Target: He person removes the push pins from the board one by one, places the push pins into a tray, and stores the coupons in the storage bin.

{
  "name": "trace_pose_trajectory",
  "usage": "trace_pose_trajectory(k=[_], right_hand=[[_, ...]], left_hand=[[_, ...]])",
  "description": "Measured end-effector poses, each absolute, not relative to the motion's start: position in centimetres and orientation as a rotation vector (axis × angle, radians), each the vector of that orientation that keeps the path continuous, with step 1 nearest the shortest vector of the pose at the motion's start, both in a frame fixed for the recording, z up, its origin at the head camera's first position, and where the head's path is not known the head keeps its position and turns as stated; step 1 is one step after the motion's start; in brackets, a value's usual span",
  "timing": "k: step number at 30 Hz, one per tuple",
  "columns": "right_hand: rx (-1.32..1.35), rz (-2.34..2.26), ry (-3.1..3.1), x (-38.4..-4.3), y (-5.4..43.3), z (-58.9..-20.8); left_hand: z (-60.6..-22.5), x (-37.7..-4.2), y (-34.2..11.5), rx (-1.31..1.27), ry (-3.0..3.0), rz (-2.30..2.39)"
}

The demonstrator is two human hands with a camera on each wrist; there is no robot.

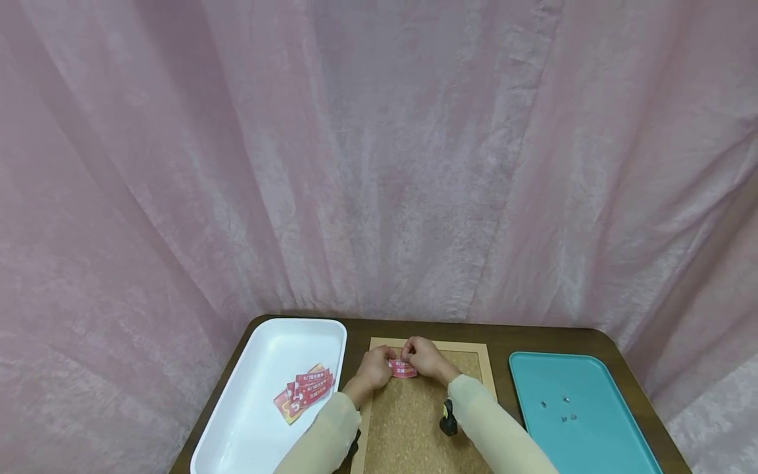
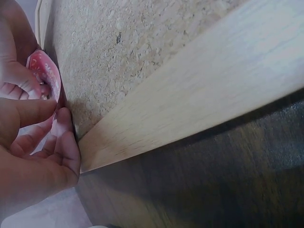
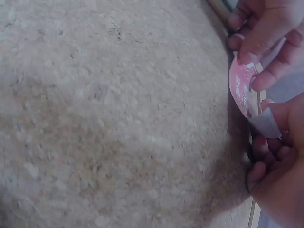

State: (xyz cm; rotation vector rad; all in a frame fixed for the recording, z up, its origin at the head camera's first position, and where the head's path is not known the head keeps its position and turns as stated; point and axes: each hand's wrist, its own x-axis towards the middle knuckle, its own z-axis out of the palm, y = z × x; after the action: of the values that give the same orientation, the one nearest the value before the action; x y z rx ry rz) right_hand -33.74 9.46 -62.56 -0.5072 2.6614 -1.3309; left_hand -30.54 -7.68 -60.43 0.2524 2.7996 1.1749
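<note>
A small red coupon [image 1: 404, 369] with pale printing is held bowed over the upper part of a wood-framed corkboard [image 1: 414, 421]. My left hand [image 1: 376, 368] pinches its left end between thumb and fingers. At the coupon's upper right, my right hand [image 1: 424, 357] has thumb and fingertips gathered on the paper. From the right wrist, the coupon [image 3: 241, 88] shows a curled end with its pale back beside the right hand [image 3: 280, 164]. I cannot tell whether the right fingers also hold something small.
On the left, a white tray [image 1: 237, 434] holds several red and yellow coupons [image 1: 304, 390], overlapping. A teal tray [image 1: 598, 434] on the right carries several tiny clear pieces [image 1: 566, 399]. Both stand on a dark wooden table [image 1: 474, 331], with a pink curtain [image 1: 379, 164] behind it.
</note>
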Motion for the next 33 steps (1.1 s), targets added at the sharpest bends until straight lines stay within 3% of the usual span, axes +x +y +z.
trace_pose_trajectory(k=[20,33], right_hand=[[-0.413,-1.591,2.639,-33.4,11.5,-61.7],[-0.523,-1.454,2.708,-32.7,13.9,-61.6]], left_hand=[[-60.6,-31.0,-7.8,0.181,2.789,1.251],[-60.1,-30.6,-8.5,0.208,2.83,1.236]])
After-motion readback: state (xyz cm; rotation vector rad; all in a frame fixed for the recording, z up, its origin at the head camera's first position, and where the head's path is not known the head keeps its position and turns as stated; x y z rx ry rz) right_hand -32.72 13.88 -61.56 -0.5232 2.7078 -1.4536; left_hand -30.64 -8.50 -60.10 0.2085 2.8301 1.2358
